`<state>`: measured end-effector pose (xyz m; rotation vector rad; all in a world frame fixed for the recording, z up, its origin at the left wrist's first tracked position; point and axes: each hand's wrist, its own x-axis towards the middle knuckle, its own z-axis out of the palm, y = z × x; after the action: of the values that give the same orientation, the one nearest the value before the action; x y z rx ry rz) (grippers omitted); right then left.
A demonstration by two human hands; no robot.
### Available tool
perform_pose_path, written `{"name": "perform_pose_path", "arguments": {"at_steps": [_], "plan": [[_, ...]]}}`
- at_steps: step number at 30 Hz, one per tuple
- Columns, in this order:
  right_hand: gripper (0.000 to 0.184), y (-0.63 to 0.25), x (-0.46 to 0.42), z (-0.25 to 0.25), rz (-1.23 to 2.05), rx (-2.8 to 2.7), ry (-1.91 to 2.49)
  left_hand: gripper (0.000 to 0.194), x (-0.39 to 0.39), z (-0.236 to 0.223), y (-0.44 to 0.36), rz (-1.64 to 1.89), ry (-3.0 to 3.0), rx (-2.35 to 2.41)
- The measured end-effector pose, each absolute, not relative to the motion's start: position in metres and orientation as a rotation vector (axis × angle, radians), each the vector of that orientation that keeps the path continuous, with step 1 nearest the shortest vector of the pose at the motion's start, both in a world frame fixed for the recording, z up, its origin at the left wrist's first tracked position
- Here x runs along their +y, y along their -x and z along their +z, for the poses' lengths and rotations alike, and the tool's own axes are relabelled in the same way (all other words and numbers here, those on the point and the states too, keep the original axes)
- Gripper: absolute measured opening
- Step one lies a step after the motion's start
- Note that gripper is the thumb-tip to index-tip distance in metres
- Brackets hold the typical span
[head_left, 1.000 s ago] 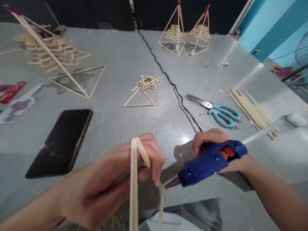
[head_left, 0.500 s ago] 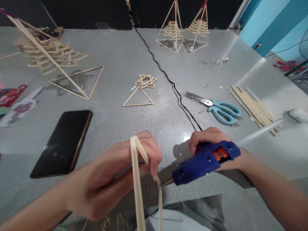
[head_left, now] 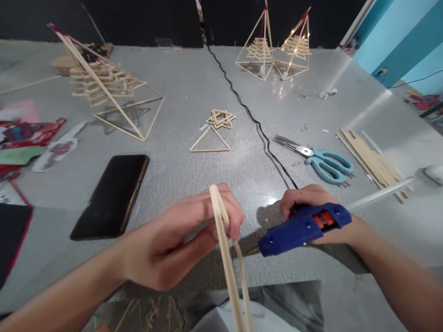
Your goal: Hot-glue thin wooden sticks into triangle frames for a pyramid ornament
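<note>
Blue glue gun [head_left: 290, 234] fills the right hand [head_left: 306, 197]; the left hand [head_left: 183, 235] pinches pale, slim wooden sticks [head_left: 226, 260].

A phone [head_left: 112, 196] lies on the grey surface [head_left: 180, 170], its screen dark. Scissors [head_left: 330, 167] with light blue handles lie to the right, blades pointing left. Two stick pyramids stand side by side at the back; the right one [head_left: 296, 48] bears small glowing lights, the left one [head_left: 259, 49] none lit. A green sheet [head_left: 22, 155] lies at far left. A socket [head_left: 382, 72] sits on the blue wall [head_left: 411, 27].
</note>
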<state>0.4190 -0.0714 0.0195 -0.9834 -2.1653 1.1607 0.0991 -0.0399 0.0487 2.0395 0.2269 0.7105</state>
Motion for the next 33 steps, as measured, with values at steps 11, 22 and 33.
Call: {"name": "perform_pose_path", "arguments": {"at_steps": [11, 22, 33], "plan": [[0.016, -0.425, -0.072, 0.011, 0.859, -2.252, 0.990, 0.014, -0.037, 0.032, -0.106, 1.232, -2.132, 0.689], [0.008, -0.426, -0.077, 0.018, 0.193, -2.145, 1.020, 0.014, -0.041, 0.035, -0.108, 1.265, -2.256, 0.780], [0.011, -0.428, -0.074, 0.006, 0.207, -2.149, 1.012, 0.014, -0.043, 0.036, -0.110, 1.280, -2.254, 0.776]]}}
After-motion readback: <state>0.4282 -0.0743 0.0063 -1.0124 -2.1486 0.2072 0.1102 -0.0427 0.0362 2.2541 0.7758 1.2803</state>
